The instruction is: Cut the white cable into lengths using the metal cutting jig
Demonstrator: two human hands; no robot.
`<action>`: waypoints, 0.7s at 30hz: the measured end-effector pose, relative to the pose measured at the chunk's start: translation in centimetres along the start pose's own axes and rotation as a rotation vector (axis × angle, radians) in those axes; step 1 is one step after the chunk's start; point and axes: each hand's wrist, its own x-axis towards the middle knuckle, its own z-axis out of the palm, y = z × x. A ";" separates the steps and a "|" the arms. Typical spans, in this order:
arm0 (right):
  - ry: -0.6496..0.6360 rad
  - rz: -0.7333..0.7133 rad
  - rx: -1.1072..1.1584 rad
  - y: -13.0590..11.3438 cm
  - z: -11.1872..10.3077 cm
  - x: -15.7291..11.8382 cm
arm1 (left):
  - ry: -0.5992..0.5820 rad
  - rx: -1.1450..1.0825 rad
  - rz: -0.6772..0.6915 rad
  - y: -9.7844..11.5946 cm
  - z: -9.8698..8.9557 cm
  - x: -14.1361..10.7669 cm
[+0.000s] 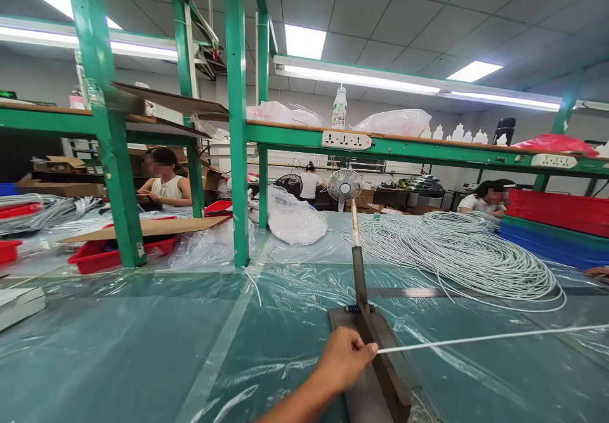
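Note:
My left hand (345, 358) reaches in from the bottom, thumb and fingers pinched on the end of a thin white cable (480, 340). From my fingertips the cable runs nearly straight to the right edge of the view. Just beside and partly behind the hand stands a lever cutter (385, 372), a dark metal base with a raised arm (360, 277) and a wrapped handle (355, 223). A spring shows at its pivot. My right hand cannot be made out. A few fingers (597, 274) show at the far right edge; whose they are is unclear.
A large coil of white cable (476, 258) lies behind the cutter, near a metal ruler (409, 292). Red and blue bins (556, 239) stand right. Green posts (236, 118) carry a shelf. A plastic bag (295, 217) and red tray (98, 257) lie left. Other people sit beyond.

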 end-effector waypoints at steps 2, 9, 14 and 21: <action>0.016 -0.022 -0.146 -3.0 -2.9 -1.5 | 0.032 -0.012 -0.031 -0.3 0.4 0.2; 0.546 -0.172 -0.430 -15.2 -12.2 3.5 | 0.150 -0.034 -0.087 -1.2 1.4 1.0; 0.735 0.017 -0.361 -15.3 -18.6 11.5 | 0.163 -0.081 -0.178 -2.1 2.0 2.0; 0.652 0.167 -0.185 -13.8 -19.9 14.4 | 0.157 -0.108 -0.248 -1.9 2.2 2.5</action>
